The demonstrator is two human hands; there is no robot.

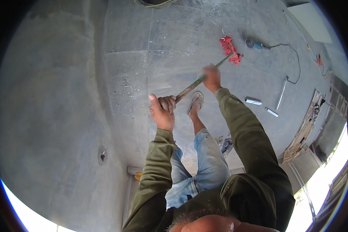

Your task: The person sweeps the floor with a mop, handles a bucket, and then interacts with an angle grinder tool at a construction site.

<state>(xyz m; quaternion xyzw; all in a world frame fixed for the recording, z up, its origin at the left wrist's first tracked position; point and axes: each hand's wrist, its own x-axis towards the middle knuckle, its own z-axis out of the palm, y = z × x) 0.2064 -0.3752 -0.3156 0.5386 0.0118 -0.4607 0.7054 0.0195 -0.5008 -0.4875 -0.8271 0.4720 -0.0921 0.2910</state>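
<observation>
My left hand [163,111] grips the near end of a long, worn pole [190,90], with the thumb sticking out. Farther along the pole, my right hand [211,78] is closed around it; that hand is partly blurred. Green paint shows on the pole's far half. Its far end meets a crumpled red cloth [232,49] on the grey tiled floor [174,63]. Whether the cloth is fastened to the pole or to a head beneath it, I cannot tell. White specks and smears mark the tiles left of the pole.
An angle grinder [256,44] lies beyond the cloth, its cord trailing right. Short metal channel pieces [253,101] and a long strip [281,94] rest on the right. A stained board [303,127] lies farther right. On the left rises a grey wall [52,101]. A dark bucket [155,3] stands ahead.
</observation>
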